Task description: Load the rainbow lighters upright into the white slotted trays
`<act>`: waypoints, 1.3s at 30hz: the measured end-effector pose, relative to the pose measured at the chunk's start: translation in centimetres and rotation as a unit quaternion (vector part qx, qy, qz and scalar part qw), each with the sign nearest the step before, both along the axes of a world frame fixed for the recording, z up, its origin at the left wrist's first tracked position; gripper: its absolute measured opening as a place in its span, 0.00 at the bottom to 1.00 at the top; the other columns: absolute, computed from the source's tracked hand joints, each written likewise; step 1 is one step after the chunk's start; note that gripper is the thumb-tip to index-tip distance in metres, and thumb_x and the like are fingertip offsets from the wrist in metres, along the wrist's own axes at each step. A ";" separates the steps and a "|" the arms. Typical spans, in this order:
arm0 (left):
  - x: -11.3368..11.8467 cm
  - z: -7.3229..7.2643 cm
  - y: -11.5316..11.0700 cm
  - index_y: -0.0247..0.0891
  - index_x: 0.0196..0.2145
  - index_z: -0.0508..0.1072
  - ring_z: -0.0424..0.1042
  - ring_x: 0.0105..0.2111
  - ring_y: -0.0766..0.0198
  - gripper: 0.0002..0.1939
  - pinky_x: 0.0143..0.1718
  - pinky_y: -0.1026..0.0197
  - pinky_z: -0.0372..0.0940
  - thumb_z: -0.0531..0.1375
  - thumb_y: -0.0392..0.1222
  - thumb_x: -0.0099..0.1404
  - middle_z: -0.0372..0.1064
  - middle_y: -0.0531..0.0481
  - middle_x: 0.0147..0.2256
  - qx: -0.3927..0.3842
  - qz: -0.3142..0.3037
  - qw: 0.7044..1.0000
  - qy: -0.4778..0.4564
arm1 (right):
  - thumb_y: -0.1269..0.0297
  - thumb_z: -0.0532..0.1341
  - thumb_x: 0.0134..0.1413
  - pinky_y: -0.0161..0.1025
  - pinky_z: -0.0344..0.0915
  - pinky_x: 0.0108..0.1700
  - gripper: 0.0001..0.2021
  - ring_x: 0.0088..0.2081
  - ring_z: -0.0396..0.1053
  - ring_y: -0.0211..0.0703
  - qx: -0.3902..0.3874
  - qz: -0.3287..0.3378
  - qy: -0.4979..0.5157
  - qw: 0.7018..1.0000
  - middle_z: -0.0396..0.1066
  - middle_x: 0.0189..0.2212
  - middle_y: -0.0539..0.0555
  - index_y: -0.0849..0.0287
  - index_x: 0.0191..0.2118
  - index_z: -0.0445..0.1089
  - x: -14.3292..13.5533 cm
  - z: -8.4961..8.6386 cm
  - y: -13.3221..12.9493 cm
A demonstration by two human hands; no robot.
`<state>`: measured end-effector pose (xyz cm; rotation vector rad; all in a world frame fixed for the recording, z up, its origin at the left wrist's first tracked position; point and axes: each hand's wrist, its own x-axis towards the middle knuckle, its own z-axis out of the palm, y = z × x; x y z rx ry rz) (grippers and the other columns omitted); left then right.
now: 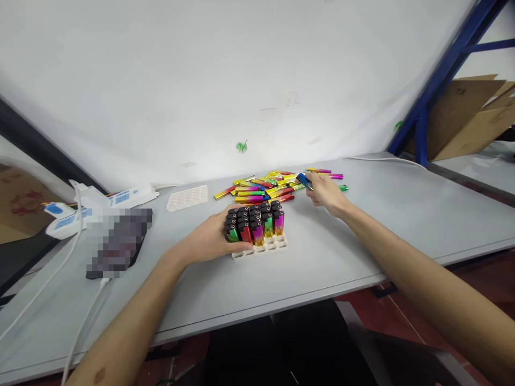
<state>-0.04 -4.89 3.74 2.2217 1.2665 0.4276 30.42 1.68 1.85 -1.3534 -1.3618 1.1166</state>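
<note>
Lighters point(257, 234) with black heads stand upright in a white perforated rack point(263, 249) at the middle of the counter point(306, 268). Left forearm point(148, 295) reaches in from the lower left, and the left grip point(209, 236) is curved around the left side of this group, thumb in front and fingers behind, grasping the lighters. Right forearm point(406, 273) is stretched farther; the right grip point(324, 192), bent inward, pinches one blue shiny piece point(304, 181) above the edge of the colourful pile point(257, 187).

The counter is grey and smooth, against a white wall point(201, 96) with a green mark point(241, 146). On the right is a blue metal frame point(421, 128) with cardboard point(462, 112) behind it; the floor point(370, 305) is red.

Counting: in front of the group, five coloured bodies are visible, two green, one red and two purple; the heads behind overlap too much to be counted surely, as do the pile's pieces. One more white tray point(188, 198) lies at left, near two power strips point(126, 198) and one blurred dark device point(123, 244).
</note>
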 end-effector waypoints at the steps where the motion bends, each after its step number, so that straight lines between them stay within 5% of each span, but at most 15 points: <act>1: 0.0 0.0 0.0 0.48 0.61 0.60 0.72 0.53 0.50 0.42 0.52 0.51 0.69 0.68 0.61 0.54 0.71 0.49 0.56 0.002 0.000 1.000 0.001 | 0.53 0.53 0.64 0.33 0.47 0.18 0.13 0.17 0.49 0.34 0.009 -0.011 0.012 1.000 0.52 0.16 0.44 0.55 0.31 0.58 0.0 -0.1 0.0; 5: -0.1 -0.1 0.0 0.48 0.62 0.60 0.71 0.55 0.49 0.43 0.53 0.51 0.69 0.68 0.63 0.53 0.70 0.49 0.57 0.009 0.002 1.000 0.005 | 0.55 0.56 0.63 0.31 0.45 0.18 0.13 0.17 0.48 0.32 0.029 -0.047 0.061 0.997 0.56 0.18 0.45 0.55 0.31 0.57 -0.2 0.2 0.0; 10: -0.2 -0.1 0.0 0.47 0.61 0.61 0.70 0.56 0.49 0.42 0.54 0.51 0.68 0.68 0.62 0.54 0.69 0.49 0.58 0.019 -0.005 1.000 0.010 | 0.48 0.46 0.68 0.32 0.38 0.17 0.21 0.16 0.37 0.32 0.004 -0.059 0.130 0.990 0.42 0.15 0.41 0.56 0.29 0.59 -0.2 0.7 -0.1; 16: -0.2 0.2 -0.1 0.49 0.62 0.61 0.73 0.53 0.50 0.41 0.51 0.53 0.69 0.68 0.62 0.54 0.71 0.51 0.56 0.009 0.000 1.000 0.015 | 0.48 0.59 0.62 0.30 0.47 0.17 0.16 0.17 0.49 0.31 -0.005 -0.025 0.135 0.991 0.56 0.19 0.44 0.54 0.33 0.58 -0.4 0.3 -0.2; 19: -0.1 0.2 -0.2 0.48 0.61 0.61 0.73 0.53 0.51 0.41 0.51 0.54 0.69 0.68 0.61 0.54 0.72 0.51 0.56 0.008 0.000 1.000 0.009 | 0.43 0.59 0.60 0.30 0.43 0.17 0.20 0.15 0.44 0.31 0.001 -0.010 0.162 0.987 0.51 0.17 0.41 0.53 0.32 0.55 -0.7 0.4 -0.5; 23: 0.0 0.2 -0.1 0.49 0.60 0.61 0.74 0.52 0.51 0.40 0.51 0.54 0.69 0.68 0.60 0.54 0.73 0.51 0.55 0.005 0.001 1.000 0.003 | 0.35 0.50 0.61 0.32 0.36 0.16 0.26 0.14 0.35 0.31 -0.043 -0.007 0.148 0.988 0.40 0.14 0.39 0.53 0.27 0.53 -1.0 0.5 -0.6; 33: 0.0 0.1 -0.1 0.48 0.61 0.60 0.73 0.53 0.49 0.42 0.51 0.53 0.69 0.68 0.62 0.53 0.73 0.51 0.54 0.010 0.005 1.000 0.009 | 0.51 0.46 0.65 0.32 0.34 0.16 0.21 0.14 0.34 0.30 -0.077 0.002 0.121 0.990 0.41 0.13 0.42 0.54 0.21 0.47 -1.4 0.1 -0.5; 39: 0.0 0.3 -0.2 0.47 0.61 0.61 0.74 0.52 0.49 0.41 0.51 0.52 0.70 0.67 0.61 0.54 0.73 0.49 0.55 0.010 0.002 1.000 0.004 | 0.40 0.48 0.62 0.32 0.33 0.16 0.26 0.15 0.35 0.30 -0.070 0.013 0.111 0.991 0.41 0.14 0.41 0.54 0.21 0.48 -1.5 -0.5 -0.4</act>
